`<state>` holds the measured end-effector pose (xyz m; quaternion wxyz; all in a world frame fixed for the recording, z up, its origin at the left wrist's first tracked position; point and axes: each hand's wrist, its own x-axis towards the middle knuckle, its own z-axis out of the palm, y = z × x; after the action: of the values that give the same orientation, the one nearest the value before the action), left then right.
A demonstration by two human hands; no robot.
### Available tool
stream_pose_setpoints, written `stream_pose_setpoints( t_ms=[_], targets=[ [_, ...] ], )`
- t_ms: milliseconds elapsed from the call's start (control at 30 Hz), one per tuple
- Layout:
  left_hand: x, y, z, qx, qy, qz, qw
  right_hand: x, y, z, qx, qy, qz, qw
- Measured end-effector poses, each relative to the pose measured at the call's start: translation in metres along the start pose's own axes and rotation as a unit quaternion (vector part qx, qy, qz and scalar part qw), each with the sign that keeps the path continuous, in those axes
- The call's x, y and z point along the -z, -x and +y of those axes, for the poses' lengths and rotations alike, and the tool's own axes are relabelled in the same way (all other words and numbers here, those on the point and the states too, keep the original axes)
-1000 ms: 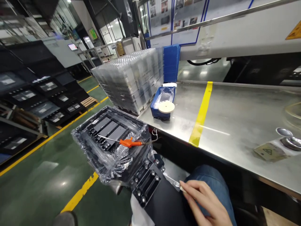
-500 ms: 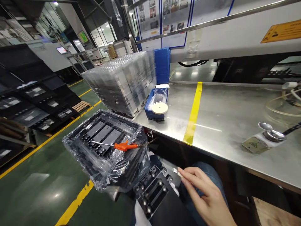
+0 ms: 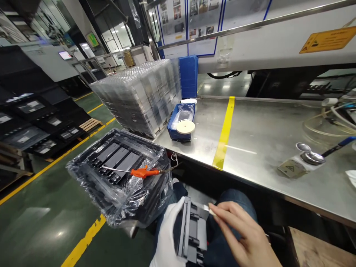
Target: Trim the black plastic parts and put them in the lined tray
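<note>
My left hand (image 3: 166, 239), in a white glove, is wrapped round a black moulded plastic part (image 3: 198, 231) over my lap. The part stands on edge, its ribbed side turned to the right. My right hand (image 3: 241, 230), bare, pinches a small tool with a pale handle and a short flat metal tip (image 3: 206, 208). That tip is at the part's upper right edge; whether it touches cannot be made out. To the left, an orange air blow gun (image 3: 144, 172) lies across a plastic-lined black tray (image 3: 83, 168) that holds several dark plastic parts (image 3: 118, 157).
On the steel bench (image 3: 250, 126) are a blue bin (image 3: 172, 129) with a cream disc (image 3: 185, 127), a metal-topped bottle (image 3: 294, 165) and coiled tubing (image 3: 314, 128). Stacked clear trays (image 3: 147, 96) stand behind. The bench's front edge runs close above my right hand.
My left hand has come into view and turned the black part from lying with its open side up to standing on edge. My right hand still pinches the small tool.
</note>
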<state>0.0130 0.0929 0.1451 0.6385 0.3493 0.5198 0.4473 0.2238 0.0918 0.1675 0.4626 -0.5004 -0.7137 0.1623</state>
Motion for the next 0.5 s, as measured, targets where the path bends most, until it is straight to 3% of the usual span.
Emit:
stream_pose_setpoints(
  t_ms=[200,333,433,500],
  targets=[
    [0.003,-0.004,0.007,-0.007,-0.104,-0.003,0.994,0.007,0.004,0.006,0.016,0.0,-0.022,1.0],
    [0.003,-0.007,0.013,0.021,-0.14,-0.039,0.989,0.008,0.004,0.012,-0.095,-0.063,-0.021,0.993],
    [0.004,-0.001,0.013,0.023,-0.15,-0.062,0.986,0.005,0.001,0.01,-0.222,-0.207,-0.108,0.947],
    [0.007,0.008,0.011,0.02,-0.155,-0.069,0.985,0.001,-0.001,0.007,-0.27,-0.282,-0.165,0.906]
  ],
)
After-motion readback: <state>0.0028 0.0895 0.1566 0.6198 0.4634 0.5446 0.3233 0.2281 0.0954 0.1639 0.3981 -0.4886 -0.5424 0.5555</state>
